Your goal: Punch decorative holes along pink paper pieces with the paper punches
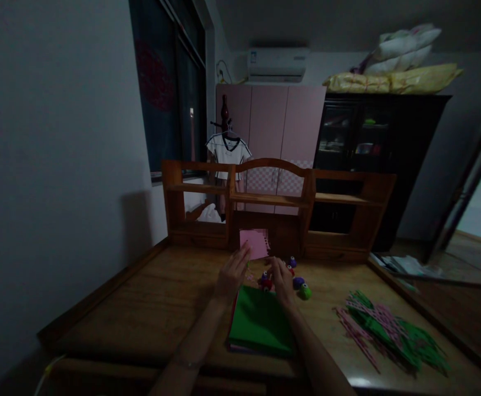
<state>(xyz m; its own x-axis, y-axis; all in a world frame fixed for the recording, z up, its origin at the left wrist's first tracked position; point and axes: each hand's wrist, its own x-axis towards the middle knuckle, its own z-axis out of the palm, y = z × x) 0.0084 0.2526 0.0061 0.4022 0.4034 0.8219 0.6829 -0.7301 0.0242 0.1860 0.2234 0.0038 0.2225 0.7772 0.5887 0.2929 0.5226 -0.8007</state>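
My left hand (pixel 233 275) holds up a small pink sheet (pixel 253 245) by its lower left side, fingers stretched along it. The sheet's right edge looks notched or fringed. Just right of that edge, my right hand (pixel 282 279) has its fingers bent together; whatever may be between them is too dark to tell. Below both hands lies a stack of coloured sheets with a green one (pixel 261 322) on top. Small round toys with big eyes sit around my right hand, among them a green one (pixel 305 291), a purple one (pixel 293 262) and a red one (pixel 267 284).
On the right of the wooden desk (pixel 153 308) lies a pile of green and pink cut strips (pixel 383 324). A wooden shelf unit (pixel 269 201) stands along the desk's far edge. A wall (pixel 79 165) rises on the left. The room is dim.
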